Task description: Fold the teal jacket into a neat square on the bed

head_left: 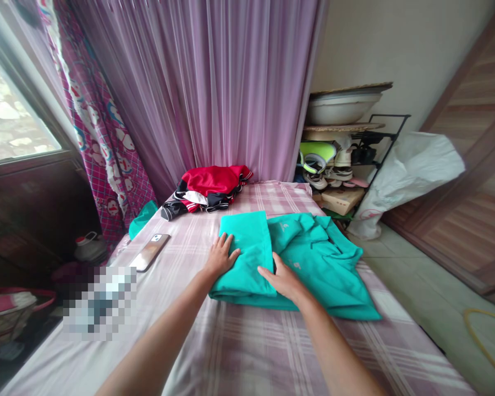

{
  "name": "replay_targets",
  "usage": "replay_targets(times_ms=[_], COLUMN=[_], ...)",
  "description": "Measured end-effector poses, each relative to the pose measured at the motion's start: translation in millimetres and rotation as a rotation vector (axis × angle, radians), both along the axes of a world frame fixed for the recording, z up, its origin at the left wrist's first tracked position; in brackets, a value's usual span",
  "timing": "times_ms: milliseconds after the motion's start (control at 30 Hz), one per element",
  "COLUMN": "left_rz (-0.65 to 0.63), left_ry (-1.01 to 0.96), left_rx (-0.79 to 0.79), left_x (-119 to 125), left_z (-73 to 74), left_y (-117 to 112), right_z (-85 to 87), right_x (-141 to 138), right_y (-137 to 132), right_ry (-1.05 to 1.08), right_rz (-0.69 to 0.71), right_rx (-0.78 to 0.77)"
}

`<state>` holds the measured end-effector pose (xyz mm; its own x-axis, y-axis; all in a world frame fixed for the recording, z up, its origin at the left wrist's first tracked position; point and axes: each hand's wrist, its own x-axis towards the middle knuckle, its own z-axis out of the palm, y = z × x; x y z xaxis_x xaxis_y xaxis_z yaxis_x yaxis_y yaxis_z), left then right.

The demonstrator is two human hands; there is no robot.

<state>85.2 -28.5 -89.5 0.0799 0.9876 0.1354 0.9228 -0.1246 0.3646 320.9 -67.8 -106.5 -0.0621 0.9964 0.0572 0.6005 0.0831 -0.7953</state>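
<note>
A teal shirt [313, 264] lies partly folded on the plaid bed sheet [247, 352], its left portion turned over in a flat panel toward the middle. The collar end and small white logos show on the right half. My left hand [223, 256] rests flat on the folded panel near its left edge, fingers spread. At the panel's right edge is my right hand [284, 278], with thumb and fingers apart, touching the cloth there. Neither hand is wrapped round the fabric.
Red and black clothes [214, 184] are heaped at the far end. A phone [152, 252] lies on the left side, near a blurred-out patch. Beyond the right edge stand a shoe rack [346, 170] and a white plastic bag [412, 176]. Purple curtains [231, 82] hang behind.
</note>
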Motion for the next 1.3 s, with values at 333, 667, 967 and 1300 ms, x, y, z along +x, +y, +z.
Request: replay_targets(times_ms=[333, 667, 967, 1300], left_rz=[0.005, 0.305, 0.353, 0.449], left_ry=[-0.093, -0.55, -0.575, -0.601], left_rx=[-0.019, -0.306, -0.396, -0.126], left_x=[10.1, -20.7, -11.9, -23.4], left_z=[9.9, 27.1, 46.2, 30.3], left_y=[-3.2, 36.5, 46.1, -46.8], right_z=[16.7, 16.0, 28.6, 105.2], right_x=[11.4, 73.5, 175.9, 68.6], right_y=[-3.3, -6.2, 40.3, 142.2], right_ry=[-0.228, -0.536, -0.704, -0.792], right_rz=[-0.021, -0.207, -0.512, -0.19], right_rx=[0.016, 0.201, -0.254, 0.341])
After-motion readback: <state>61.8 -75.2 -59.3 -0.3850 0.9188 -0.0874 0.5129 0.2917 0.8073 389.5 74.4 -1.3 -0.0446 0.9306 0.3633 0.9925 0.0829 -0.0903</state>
